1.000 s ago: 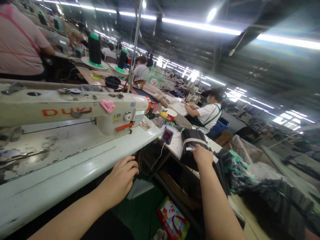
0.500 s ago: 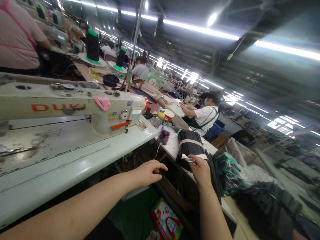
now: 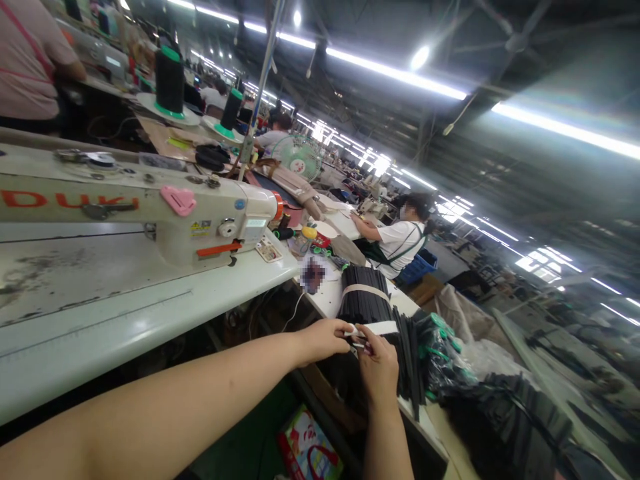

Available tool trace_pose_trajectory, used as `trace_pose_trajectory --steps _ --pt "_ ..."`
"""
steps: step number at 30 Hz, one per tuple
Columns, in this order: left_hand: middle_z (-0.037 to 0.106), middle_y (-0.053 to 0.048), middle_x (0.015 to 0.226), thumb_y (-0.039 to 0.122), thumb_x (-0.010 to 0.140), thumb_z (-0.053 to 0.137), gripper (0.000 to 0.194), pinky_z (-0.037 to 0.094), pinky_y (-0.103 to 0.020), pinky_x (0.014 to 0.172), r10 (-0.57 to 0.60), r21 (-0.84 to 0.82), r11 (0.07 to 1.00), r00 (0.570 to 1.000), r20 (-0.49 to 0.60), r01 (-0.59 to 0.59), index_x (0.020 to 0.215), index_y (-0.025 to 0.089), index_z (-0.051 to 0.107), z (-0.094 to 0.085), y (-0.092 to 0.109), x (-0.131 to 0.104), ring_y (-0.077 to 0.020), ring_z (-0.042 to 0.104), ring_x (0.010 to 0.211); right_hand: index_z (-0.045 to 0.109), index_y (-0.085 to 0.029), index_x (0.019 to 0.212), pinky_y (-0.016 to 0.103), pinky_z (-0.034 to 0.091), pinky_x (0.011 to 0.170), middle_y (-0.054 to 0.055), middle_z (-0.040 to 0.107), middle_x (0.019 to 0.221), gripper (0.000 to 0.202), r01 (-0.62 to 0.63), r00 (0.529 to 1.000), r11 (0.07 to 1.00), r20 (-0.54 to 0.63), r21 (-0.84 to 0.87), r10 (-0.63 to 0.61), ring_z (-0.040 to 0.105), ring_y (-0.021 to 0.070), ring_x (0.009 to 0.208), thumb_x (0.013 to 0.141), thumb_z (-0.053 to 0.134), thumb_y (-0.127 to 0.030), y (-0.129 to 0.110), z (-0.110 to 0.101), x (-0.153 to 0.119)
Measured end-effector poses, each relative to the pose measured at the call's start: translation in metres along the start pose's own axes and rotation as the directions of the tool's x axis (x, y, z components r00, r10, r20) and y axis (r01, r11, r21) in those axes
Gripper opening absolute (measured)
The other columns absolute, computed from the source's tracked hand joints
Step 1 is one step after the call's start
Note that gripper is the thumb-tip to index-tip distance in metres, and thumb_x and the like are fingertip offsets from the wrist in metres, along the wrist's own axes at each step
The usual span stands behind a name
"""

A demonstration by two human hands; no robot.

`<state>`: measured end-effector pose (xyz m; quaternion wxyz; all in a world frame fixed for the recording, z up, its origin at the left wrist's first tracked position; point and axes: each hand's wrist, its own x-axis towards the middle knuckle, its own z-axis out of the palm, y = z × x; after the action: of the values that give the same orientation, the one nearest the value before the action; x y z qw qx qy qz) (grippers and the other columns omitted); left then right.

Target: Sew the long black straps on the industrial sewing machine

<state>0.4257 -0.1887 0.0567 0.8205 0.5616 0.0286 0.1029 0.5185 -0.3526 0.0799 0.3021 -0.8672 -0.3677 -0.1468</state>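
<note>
A stack of black strips (image 3: 364,303) lies on the side table, bound by a light band (image 3: 367,291) near its far end and a white band (image 3: 384,327) at its near end. At that near end, my left hand (image 3: 327,339) pinches the end of the white band. Close beside it, my right hand (image 3: 379,357) has its fingers closed around a small thin tool, partly hidden by the fingers. The two hands nearly touch each other.
A sewing machine (image 3: 200,220) stands on a pale table at the left. Bagged green-edged spools (image 3: 440,340) lie right of the stack. A seated person (image 3: 400,240) works beyond. A colourful bag (image 3: 307,443) is below.
My left hand has moved right to the white band and closed on it. My right hand has shifted slightly left and down in view. The view has turned a little right.
</note>
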Motion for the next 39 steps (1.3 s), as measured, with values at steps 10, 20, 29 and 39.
trace_pose_trajectory --steps 10,20,29,39 --pt "0.080 -0.010 0.096 0.012 0.070 0.082 0.027 0.048 -0.039 0.111 -0.091 -0.134 0.989 0.978 -0.188 0.066 0.097 0.013 0.081 -0.010 -0.006 -0.012 -0.0225 0.074 0.100 0.063 -0.021 0.079 0.024 0.024 0.046 -0.009 0.036 0.054 0.063 -0.537 0.836 0.544 0.318 0.645 0.447 0.029 0.0095 0.044 0.077 0.064 -0.083 -0.020 0.031 -0.054" --pt "0.068 -0.003 0.067 0.022 0.063 0.098 0.033 0.062 -0.027 0.068 -0.161 -0.205 0.974 0.922 -0.353 0.092 0.080 0.011 0.071 0.001 -0.020 0.013 -0.0144 0.070 0.066 0.064 -0.017 0.075 0.019 0.014 0.044 -0.010 0.039 0.049 0.064 -0.589 0.788 0.345 0.425 0.731 0.445 0.024 0.0047 0.043 0.072 0.074 -0.080 -0.031 0.041 -0.045" --pt "0.067 -0.002 0.067 0.021 0.062 0.099 0.039 0.062 -0.026 0.066 -0.196 -0.223 0.967 0.917 -0.347 0.123 0.084 0.011 0.068 -0.002 -0.027 0.008 -0.0128 0.069 0.061 0.061 -0.019 0.074 0.021 0.012 0.041 -0.010 0.038 0.048 0.056 -0.597 0.781 0.320 0.443 0.735 0.440 0.024 0.0055 0.040 0.076 0.074 -0.074 -0.035 0.052 -0.039" --pt "0.069 -0.004 0.067 0.022 0.062 0.099 0.037 0.063 -0.027 0.067 -0.219 -0.232 0.962 0.916 -0.337 0.145 0.080 0.010 0.070 -0.005 -0.024 0.008 -0.0140 0.070 0.063 0.059 -0.018 0.070 0.019 0.009 0.042 -0.012 0.032 0.047 0.057 -0.586 0.785 0.303 0.432 0.752 0.444 0.020 0.0038 0.041 0.073 0.079 -0.072 -0.033 0.053 -0.035"
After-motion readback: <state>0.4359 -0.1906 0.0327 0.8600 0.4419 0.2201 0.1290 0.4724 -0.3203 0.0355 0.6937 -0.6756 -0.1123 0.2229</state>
